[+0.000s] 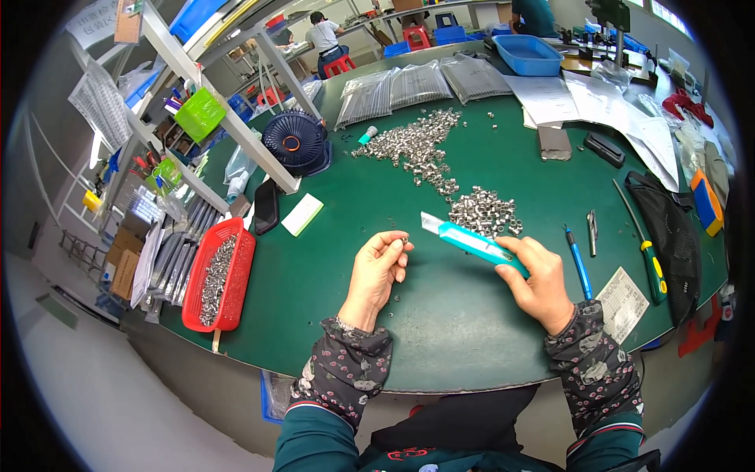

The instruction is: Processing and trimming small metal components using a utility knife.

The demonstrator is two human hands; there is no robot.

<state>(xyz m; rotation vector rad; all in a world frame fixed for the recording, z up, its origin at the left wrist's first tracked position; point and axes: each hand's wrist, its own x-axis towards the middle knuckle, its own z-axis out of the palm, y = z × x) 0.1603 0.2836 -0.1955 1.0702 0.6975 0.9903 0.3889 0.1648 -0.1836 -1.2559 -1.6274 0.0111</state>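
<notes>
My right hand [537,282] grips a teal utility knife [480,244], its blade out and pointing up to the left. Opposite it, my left hand [376,271] pinches a small metal ring [403,241] between thumb and fingertips; the fingers partly cover it. The blade tip and the ring are apart. Just behind the knife lies a heap of short silvery metal rings [481,206] on the green table. A larger spread of the same rings [413,145] stretches away farther back.
A red basket [245,263] of small metal parts stands at left, near a black phone [266,206] and a dark fan [296,143]. At right lie a blue pen [578,263], a green-yellow screwdriver [653,271] and a paper slip [621,308]. Filled plastic bags [421,85] line the back.
</notes>
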